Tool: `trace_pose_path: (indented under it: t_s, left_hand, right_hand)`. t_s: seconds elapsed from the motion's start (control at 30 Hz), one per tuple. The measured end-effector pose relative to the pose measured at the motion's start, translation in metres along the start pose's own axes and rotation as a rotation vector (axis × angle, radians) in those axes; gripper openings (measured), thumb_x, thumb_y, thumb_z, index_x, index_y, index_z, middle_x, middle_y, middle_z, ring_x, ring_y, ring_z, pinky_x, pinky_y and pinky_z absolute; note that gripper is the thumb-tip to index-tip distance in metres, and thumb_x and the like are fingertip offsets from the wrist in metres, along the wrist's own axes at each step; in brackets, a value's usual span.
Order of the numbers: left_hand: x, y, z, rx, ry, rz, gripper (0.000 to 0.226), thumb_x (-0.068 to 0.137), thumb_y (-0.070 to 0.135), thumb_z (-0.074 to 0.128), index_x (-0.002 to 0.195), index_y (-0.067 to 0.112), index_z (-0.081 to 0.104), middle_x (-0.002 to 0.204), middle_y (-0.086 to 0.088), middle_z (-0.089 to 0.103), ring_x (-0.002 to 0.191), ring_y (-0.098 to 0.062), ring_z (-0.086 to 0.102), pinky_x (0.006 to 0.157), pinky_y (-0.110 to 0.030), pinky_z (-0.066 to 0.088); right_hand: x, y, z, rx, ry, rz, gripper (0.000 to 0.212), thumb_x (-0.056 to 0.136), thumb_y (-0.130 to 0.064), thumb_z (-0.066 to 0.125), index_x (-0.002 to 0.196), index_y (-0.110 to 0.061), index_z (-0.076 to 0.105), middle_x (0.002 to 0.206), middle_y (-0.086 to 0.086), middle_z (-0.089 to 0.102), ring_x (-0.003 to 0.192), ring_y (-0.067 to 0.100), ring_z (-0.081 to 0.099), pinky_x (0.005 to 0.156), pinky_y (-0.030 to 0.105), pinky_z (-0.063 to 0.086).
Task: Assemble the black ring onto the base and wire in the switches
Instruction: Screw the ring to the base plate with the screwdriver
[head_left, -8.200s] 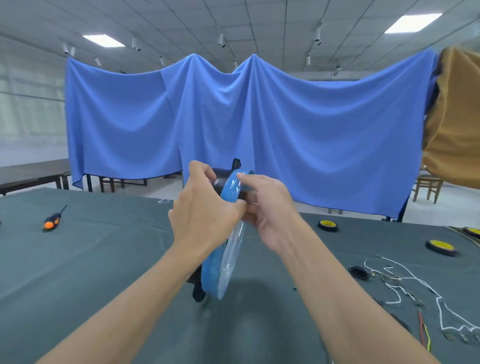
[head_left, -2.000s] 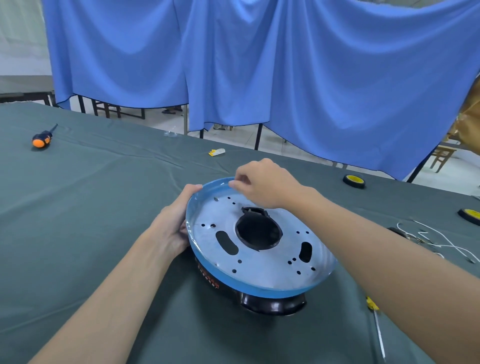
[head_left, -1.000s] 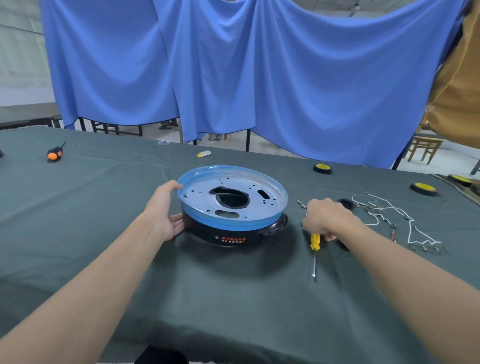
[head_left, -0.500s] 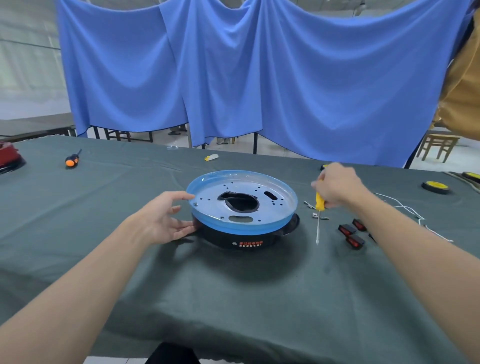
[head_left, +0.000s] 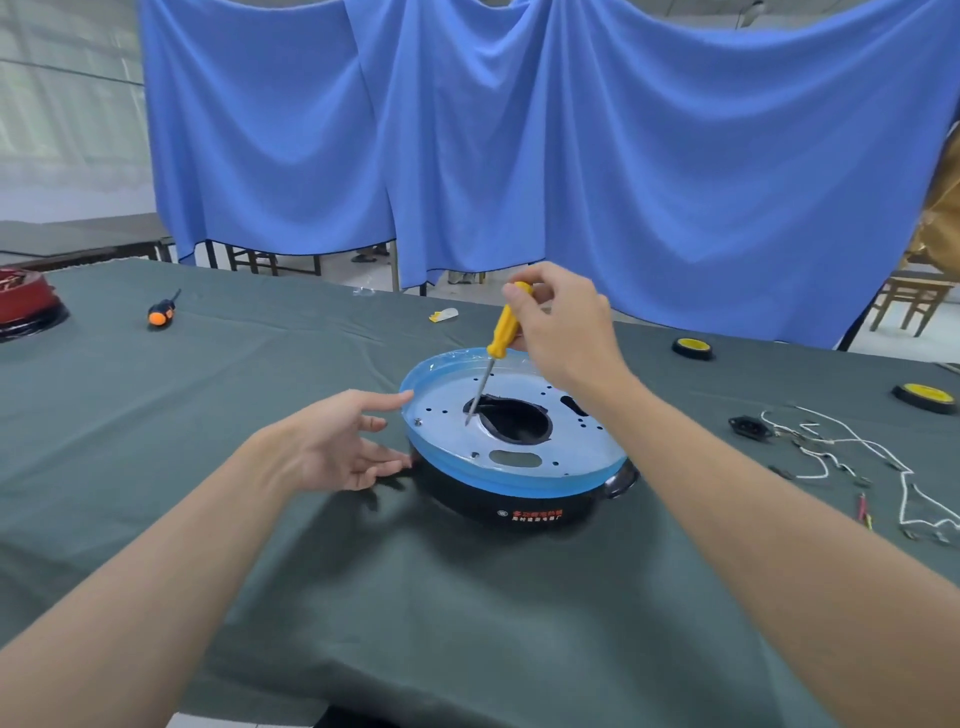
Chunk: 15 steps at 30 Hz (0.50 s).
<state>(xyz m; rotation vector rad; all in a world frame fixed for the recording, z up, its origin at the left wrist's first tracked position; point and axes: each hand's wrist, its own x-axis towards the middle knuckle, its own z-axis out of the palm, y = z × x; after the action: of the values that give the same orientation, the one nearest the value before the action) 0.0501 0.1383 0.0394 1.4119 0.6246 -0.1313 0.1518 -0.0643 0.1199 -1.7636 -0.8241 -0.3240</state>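
The round base (head_left: 566, 457), a metal plate under blue film, lies on the black ring (head_left: 524, 506) in the middle of the green table. My right hand (head_left: 563, 332) grips a yellow-handled screwdriver (head_left: 504, 325) above the plate, its tip down near the edge of the central hole. My left hand (head_left: 337, 441) is open at the plate's left side, its fingertips at the rim. White wires (head_left: 852, 457) and a black socket (head_left: 750, 427) lie to the right.
An orange-handled screwdriver (head_left: 162, 312) lies at the far left, next to a red and black object (head_left: 23, 304). Two yellow wheels (head_left: 692, 347) (head_left: 924, 397) sit at the back right. A small white and yellow scrap (head_left: 444, 314) lies behind the base. Blue cloth hangs behind the table.
My right hand has carried the yellow screwdriver from the table's right side up over the plate, tip now pointing down at it. My left hand stays by the rim, fingers more spread.
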Motion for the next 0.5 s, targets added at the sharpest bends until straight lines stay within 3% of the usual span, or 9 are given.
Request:
trace_pose_path:
  t_s: [0.13, 0.3, 0.5]
  left_hand:
    - [0.006, 0.001, -0.012, -0.03, -0.086, -0.027, 0.073, 0.057, 0.04, 0.085, 0.11, 0.017, 0.04, 0.102, -0.028, 0.069, 0.054, -0.016, 0.049, 0.04, -0.019, 0.035]
    - [0.02, -0.001, -0.018, -0.059, -0.116, -0.047, 0.065, 0.06, 0.041, 0.084, 0.103, 0.017, 0.042, 0.1, -0.027, 0.068, 0.051, -0.013, 0.04, 0.038, -0.018, 0.035]
    - [0.028, -0.007, -0.022, -0.056, -0.136, -0.035, 0.075, 0.056, 0.046, 0.088, 0.106, 0.018, 0.04, 0.097, -0.024, 0.07, 0.048, -0.012, 0.041, 0.037, -0.018, 0.03]
  right_hand:
    - [0.007, 0.001, 0.027, -0.06, -0.036, -0.148, 0.016, 0.096, -0.019, 0.056, 0.106, -0.009, 0.065, 0.08, 0.01, 0.065, 0.082, 0.029, 0.065, 0.083, 0.046, 0.054]
    - [0.013, 0.005, 0.043, -0.103, -0.02, -0.251, 0.019, 0.096, -0.016, 0.056, 0.109, -0.007, 0.065, 0.084, 0.011, 0.065, 0.083, 0.028, 0.064, 0.082, 0.045, 0.053]
    - [0.018, 0.008, 0.054, -0.087, -0.035, -0.265, 0.018, 0.096, -0.015, 0.057, 0.109, -0.006, 0.065, 0.085, 0.011, 0.066, 0.079, 0.029, 0.064, 0.08, 0.046, 0.054]
